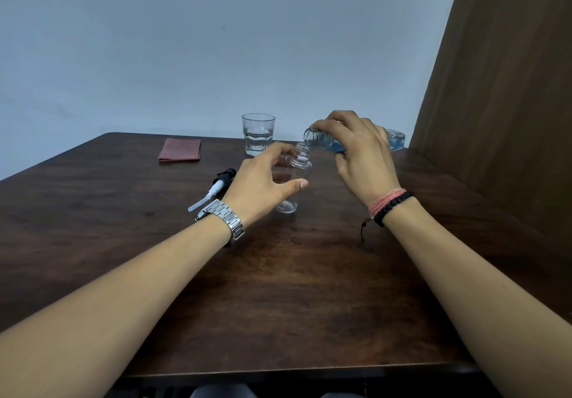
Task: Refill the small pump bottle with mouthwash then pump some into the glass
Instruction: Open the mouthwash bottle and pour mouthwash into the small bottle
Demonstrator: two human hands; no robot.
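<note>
Right hand grips tilted mouthwash bottle, mouth just above pump bottle neck; left hand wraps that on the worktop. Risk: wide mouth, narrow neck, so overshoot spills.

No readable text, label or number anywhere.

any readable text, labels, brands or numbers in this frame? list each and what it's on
None readable.
Mouthwash bottle: no label shows; the right hand covers most of it.
Small pump bottle: clear, no print visible.
Glass: plain.
Pump head: no marking visible.
Wristwatch: only its band shows.
</note>
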